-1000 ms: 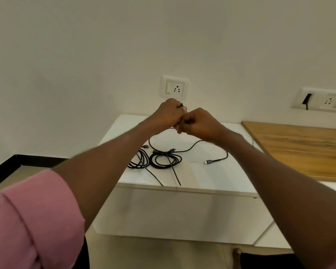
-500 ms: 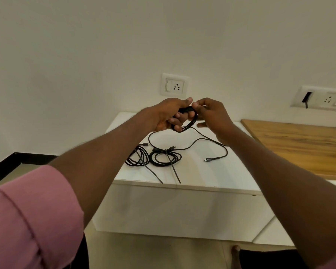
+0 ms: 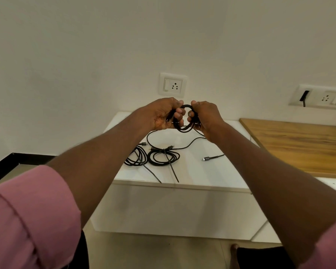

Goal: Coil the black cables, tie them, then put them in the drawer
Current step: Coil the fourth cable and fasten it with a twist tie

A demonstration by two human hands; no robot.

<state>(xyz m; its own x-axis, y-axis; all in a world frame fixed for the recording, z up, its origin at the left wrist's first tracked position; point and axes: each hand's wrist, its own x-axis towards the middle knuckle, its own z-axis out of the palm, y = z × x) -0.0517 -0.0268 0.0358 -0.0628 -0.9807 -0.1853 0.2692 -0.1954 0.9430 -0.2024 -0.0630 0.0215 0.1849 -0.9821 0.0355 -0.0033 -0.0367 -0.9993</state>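
Held up in front of the white wall, above the white cabinet top (image 3: 192, 171): a small coil of thin black cable (image 3: 183, 121), left hand (image 3: 161, 113) curled shut around its left side with fingers through the loop, right hand (image 3: 206, 117) pinched closed on its right side. Trailing down from the coil to the cabinet top, the same cable's loose length, ending in a grey-tipped plug (image 3: 208, 158) lying flat. Lying left of that plug, two more black cable coils side by side, the left coil (image 3: 134, 159) and the tied coil (image 3: 163, 158), each with a long thin black tie tail (image 3: 173, 169) pointing toward the cabinet's front edge.
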